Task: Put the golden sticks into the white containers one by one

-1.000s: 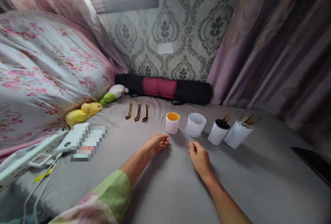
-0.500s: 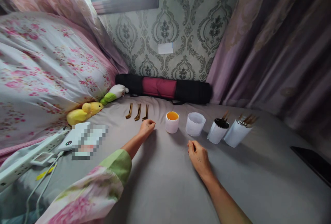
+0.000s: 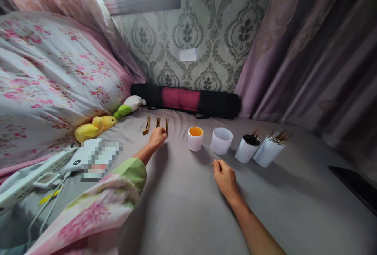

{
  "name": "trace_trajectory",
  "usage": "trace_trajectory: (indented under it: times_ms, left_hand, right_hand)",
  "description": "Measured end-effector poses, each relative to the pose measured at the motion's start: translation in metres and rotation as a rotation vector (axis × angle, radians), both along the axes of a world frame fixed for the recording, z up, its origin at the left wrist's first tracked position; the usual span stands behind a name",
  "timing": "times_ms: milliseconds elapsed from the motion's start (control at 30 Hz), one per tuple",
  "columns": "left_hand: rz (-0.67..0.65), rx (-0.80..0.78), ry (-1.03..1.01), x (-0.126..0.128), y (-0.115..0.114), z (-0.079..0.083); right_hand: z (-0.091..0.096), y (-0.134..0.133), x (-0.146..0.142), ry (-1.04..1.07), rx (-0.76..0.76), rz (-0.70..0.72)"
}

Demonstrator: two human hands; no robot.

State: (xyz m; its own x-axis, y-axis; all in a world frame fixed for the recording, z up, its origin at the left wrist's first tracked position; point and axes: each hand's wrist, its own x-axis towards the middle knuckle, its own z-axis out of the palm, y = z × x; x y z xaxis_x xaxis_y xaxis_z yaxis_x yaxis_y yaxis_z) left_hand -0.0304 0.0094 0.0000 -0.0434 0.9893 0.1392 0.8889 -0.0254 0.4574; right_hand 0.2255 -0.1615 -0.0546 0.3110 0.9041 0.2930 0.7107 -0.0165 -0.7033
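Note:
My left hand (image 3: 158,136) is low over the bed, fingers bent and pressed together, hiding the lower ends of the middle brown bent sticks (image 3: 158,122) and right brown bent sticks (image 3: 167,125). Whether it grips any of them cannot be seen. Just left of it lies a third set of brown bent sticks (image 3: 146,126). My right hand (image 3: 226,177) rests loosely closed on the sheet, with no object showing in it. Beyond it are a white-wrapped cup with orange inside (image 3: 194,142) and a wider whitish cup (image 3: 221,145).
Right of these stand a white-wrapped can with a dark inside (image 3: 246,152) and a jar of brown sticks (image 3: 266,155). A power strip (image 3: 53,162), a yellow plush toy (image 3: 94,128) and a pixelated item are at left. A black-and-red roll (image 3: 185,99) lies along the wall.
My left hand has moved left, from beside the right-hand sticks to over the middle ones. My right hand stays in place.

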Motion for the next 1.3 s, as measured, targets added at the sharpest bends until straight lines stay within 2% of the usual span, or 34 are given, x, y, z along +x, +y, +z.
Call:
trace_trajectory:
  times_ms: [267,733,1300]
  left_hand:
    - [-0.015,0.022,0.117,-0.007,0.009,0.004]
    - [-0.098,0.034,0.225,-0.002,0.016,0.012]
    - [-0.084,-0.019,0.250,-0.003,0.027,0.003]
  right_hand:
    - [0.001,-0.001,-0.001,0.002,-0.002,0.002]
    - [0.003,-0.001,-0.001,-0.012,-0.005,-0.002]
    - [0.003,-0.001,-0.001,0.003,-0.022,-0.005]
